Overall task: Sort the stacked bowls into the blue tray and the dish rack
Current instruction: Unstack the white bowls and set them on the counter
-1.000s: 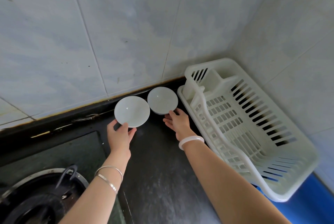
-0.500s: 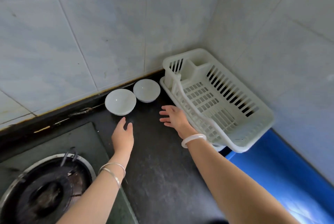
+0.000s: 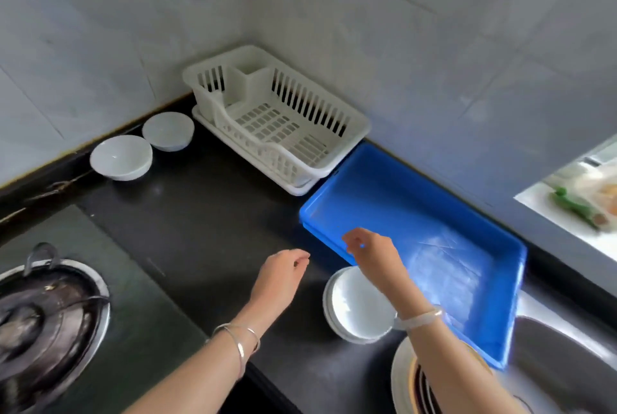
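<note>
Since 0.5 s ago both hands have pulled back from the 2 bowls by the wall toward the lower middle of the frame, and the view now takes in the blue tray and a stack of bowls. At the lower left sits a gas burner with a dark pot support. In the upper left, 2 white bowls rest on the black countertop along the wall: the left bowl and, just beside it toward the corner, the right bowl, both upright and untouched. The white dish rack stands in the corner at upper middle, holding nothing. The left hand hovers over the counter at centre, fingers loosely curled, holding nothing. Right of it, the right hand hangs above the near edge of the blue tray, fingers loosely bent and empty. Under that wrist lies the stack of white bowls, touching the tray's near wall. At the lower right, more plates show partly under the forearm, beside a steel sink
</note>
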The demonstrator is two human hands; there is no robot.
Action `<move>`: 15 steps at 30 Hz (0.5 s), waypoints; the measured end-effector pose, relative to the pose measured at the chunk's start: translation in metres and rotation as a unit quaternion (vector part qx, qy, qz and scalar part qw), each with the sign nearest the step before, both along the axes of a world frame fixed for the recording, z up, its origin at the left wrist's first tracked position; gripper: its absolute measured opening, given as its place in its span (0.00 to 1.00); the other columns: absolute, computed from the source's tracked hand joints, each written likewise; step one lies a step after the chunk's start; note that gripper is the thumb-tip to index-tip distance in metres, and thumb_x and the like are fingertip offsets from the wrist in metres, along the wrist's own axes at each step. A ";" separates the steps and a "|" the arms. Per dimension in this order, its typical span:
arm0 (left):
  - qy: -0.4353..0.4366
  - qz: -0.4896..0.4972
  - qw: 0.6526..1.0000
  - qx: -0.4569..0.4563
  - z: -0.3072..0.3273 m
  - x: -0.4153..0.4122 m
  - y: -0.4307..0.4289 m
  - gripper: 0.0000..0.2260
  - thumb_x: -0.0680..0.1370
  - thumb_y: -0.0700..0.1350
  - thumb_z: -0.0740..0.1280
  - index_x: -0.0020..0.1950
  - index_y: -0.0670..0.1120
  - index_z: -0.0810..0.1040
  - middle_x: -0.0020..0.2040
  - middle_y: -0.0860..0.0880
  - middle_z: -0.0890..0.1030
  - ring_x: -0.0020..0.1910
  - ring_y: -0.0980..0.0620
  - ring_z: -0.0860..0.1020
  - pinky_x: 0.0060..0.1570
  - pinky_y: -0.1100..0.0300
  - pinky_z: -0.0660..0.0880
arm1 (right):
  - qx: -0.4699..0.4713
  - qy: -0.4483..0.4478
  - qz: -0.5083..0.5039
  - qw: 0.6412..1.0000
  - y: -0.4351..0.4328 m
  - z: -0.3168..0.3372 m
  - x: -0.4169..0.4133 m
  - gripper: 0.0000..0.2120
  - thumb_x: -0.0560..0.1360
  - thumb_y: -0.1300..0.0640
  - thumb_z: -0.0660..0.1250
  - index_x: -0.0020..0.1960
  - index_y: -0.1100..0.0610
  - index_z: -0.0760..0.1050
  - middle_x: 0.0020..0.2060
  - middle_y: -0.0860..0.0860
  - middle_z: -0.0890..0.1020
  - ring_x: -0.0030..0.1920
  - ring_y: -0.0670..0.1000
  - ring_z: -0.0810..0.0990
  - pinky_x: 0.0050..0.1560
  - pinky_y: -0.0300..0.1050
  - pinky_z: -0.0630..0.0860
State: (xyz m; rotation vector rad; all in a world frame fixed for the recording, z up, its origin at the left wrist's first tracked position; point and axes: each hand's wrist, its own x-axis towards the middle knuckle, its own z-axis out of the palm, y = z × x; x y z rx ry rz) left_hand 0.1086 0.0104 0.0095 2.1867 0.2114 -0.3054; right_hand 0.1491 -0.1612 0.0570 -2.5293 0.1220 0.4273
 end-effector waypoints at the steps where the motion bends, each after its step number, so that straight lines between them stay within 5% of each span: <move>1: -0.012 -0.021 1.000 0.001 0.000 -0.007 -0.011 0.13 0.79 0.48 0.60 0.62 0.50 0.77 0.59 0.51 0.80 0.56 0.54 0.78 0.55 0.62 0.73 | -0.027 -0.004 0.002 1.000 -0.012 -0.003 -0.013 0.10 0.77 0.56 0.59 0.49 0.53 0.79 0.46 0.54 0.83 0.48 0.57 0.79 0.45 0.47 0.74; 8: -0.033 -0.058 0.998 -0.005 -0.006 -0.039 -0.047 0.14 0.78 0.46 0.64 0.63 0.50 0.76 0.54 0.53 0.79 0.48 0.57 0.77 0.49 0.64 0.73 | -0.117 -0.009 0.003 0.993 -0.055 -0.023 -0.068 0.13 0.78 0.55 0.61 0.61 0.54 0.75 0.55 0.53 0.79 0.54 0.56 0.79 0.47 0.43 0.71; 15: -0.017 -0.040 0.999 -0.012 -0.012 -0.044 -0.054 0.16 0.78 0.44 0.64 0.65 0.52 0.73 0.59 0.54 0.76 0.48 0.58 0.75 0.47 0.66 0.71 | -0.163 -0.002 -0.093 0.982 -0.061 -0.028 -0.080 0.09 0.75 0.55 0.62 0.52 0.59 0.70 0.45 0.58 0.80 0.46 0.62 0.78 0.37 0.44 0.67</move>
